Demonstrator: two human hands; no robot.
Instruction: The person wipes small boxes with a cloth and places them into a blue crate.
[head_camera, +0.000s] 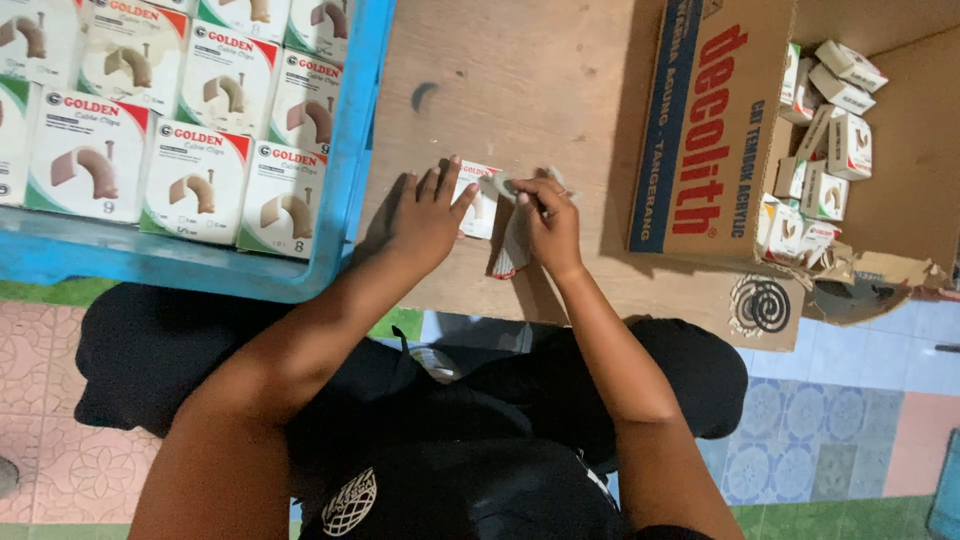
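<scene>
Carton (482, 200): a small white box is pinned flat near the front edge of the wooden board (520, 80).
Left hand (425, 215): fingers are spread open, pressing it.
Right hand (550, 222): a flap is pinched shut.
Advice: the carton is best kept pinned while the flap is folded.

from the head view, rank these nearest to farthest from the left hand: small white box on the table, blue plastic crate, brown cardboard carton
1. Small white box: under the fingertips of the left hand, on the wooden table.
2. Blue plastic crate: just to that hand's left, filled with white boxes.
3. Brown cardboard carton: farthest, beyond the right hand, at the table's right side.
</scene>
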